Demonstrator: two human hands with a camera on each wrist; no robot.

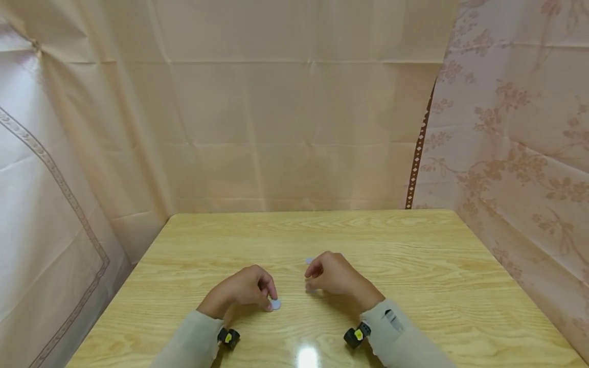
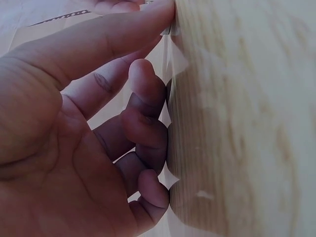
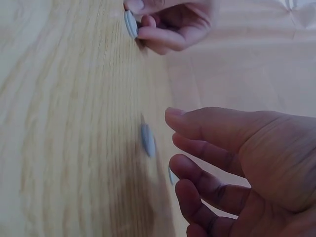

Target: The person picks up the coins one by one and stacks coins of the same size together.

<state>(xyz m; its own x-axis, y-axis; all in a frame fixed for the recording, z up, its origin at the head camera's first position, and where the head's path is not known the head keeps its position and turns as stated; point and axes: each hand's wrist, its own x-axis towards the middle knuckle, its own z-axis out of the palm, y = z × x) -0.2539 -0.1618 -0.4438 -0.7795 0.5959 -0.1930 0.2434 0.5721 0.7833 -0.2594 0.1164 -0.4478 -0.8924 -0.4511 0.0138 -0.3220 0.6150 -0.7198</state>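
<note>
My left hand (image 1: pixel 248 287) pinches a small, round, pale disc (image 1: pixel 275 304) at its edge, thumb and forefinger low over the wooden table. The right wrist view shows that same disc (image 3: pixel 131 23) between the left thumb and a finger. Its other left fingers (image 2: pixel 148 133) are bent with their tips down at the tabletop. My right hand (image 1: pixel 335 274) hovers over a second disc (image 3: pixel 148 140), its thumb and fingers bent and apart with nothing between them. A third disc (image 1: pixel 309 260) lies just beyond the right fingertips, partly hidden by them.
The wood-grain table (image 1: pixel 391 240) has rounded far corners. A beige cloth (image 1: pixel 285 112) hangs behind it, with a floral cloth (image 1: pixel 529 153) along the right and a pale cloth (image 1: pixel 41 214) along the left. A bright reflection shows near the front.
</note>
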